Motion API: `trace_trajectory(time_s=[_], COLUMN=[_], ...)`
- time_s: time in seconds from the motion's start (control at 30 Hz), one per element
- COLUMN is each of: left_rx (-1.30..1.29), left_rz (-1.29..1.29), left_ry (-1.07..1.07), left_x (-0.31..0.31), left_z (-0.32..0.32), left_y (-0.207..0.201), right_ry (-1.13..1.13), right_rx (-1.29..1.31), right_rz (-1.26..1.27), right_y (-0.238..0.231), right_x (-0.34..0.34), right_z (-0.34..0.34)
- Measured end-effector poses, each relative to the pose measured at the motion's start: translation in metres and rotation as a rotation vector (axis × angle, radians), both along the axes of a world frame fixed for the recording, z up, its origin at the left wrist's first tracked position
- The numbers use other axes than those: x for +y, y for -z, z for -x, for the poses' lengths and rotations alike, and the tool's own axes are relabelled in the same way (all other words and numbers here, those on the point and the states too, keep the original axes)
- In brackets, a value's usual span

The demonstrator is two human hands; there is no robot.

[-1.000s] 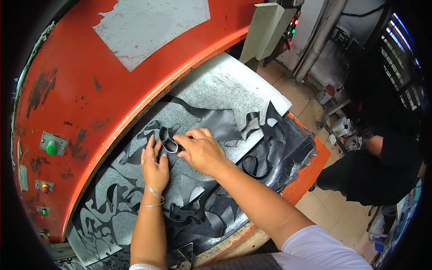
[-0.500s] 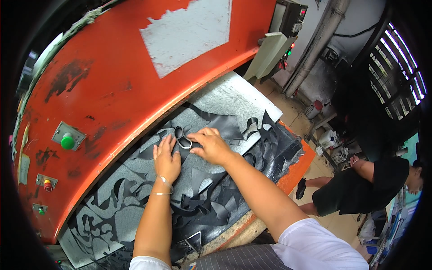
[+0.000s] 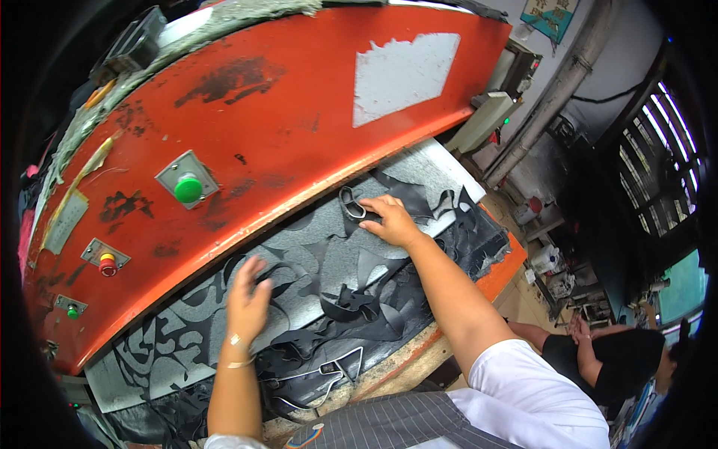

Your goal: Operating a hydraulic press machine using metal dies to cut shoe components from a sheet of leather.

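Observation:
My right hand [image 3: 390, 221] pinches the near rim of a small oval cutting die [image 3: 351, 203], a thin metal band standing on black leather [image 3: 413, 199]. My left hand [image 3: 247, 299] is apart from it, fingers spread and slightly blurred, with nothing in it. It hovers over the pale grey cutting board [image 3: 303, 238] near curved leather offcuts [image 3: 202, 309]. More black scraps [image 3: 350, 303] are heaped along the board's near edge. An angular metal strip die [image 3: 329, 370] lies among the scraps close to my body.
An orange-red press beam [image 3: 299, 97] spans the far side just beyond the board. It carries a large green button [image 3: 188, 189], a red knob [image 3: 108, 263] and a smaller green button [image 3: 72, 310]. A person in black [image 3: 617, 363] sits at the right.
My left hand has left the die and moved left and nearer, its fingers spreading. My right hand stays at the die. The view has shifted, showing more of the press's buttons.

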State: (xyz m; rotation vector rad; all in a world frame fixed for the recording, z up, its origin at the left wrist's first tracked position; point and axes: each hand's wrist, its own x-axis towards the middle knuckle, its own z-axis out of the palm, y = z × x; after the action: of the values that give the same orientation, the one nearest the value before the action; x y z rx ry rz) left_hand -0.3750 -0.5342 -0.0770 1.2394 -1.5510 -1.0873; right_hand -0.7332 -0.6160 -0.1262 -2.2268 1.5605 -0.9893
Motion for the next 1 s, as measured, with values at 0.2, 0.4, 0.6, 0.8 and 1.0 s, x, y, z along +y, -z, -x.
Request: trace_trajectory(time_s=[0.2, 0.4, 0.6, 0.8, 1.0], left_rx=[-0.002, -0.044, 0.013, -0.39, -0.046], left_rz=[0.344, 0.617, 0.664, 0.873, 0.2], left_ry=[-0.816, -1.43, -1.361, -1.176, -0.257], left_x=[0.093, 0.112, 0.059, 0.091, 0.163], left_z=[-0.229, -0.322, -0.324, -0.237, 0.029], left_y=[-0.003, -0.075, -0.131, -0.045, -0.026], right_ry=[0.182, -0.254, -0.059, -0.081, -0.034], right_rx=[-0.032, -0.464, -0.311, -0.212, 0.071], right_rz=[0.297, 0.082, 0.173, 0.069, -0.317], right_y=[-0.042, -0.131, -0.2, -0.138, -0.041], right_x=[0.042, 0.065, 0.06, 0.138, 0.222], right_z=[-0.034, -0.183, -0.23, -0.143, -0.064])
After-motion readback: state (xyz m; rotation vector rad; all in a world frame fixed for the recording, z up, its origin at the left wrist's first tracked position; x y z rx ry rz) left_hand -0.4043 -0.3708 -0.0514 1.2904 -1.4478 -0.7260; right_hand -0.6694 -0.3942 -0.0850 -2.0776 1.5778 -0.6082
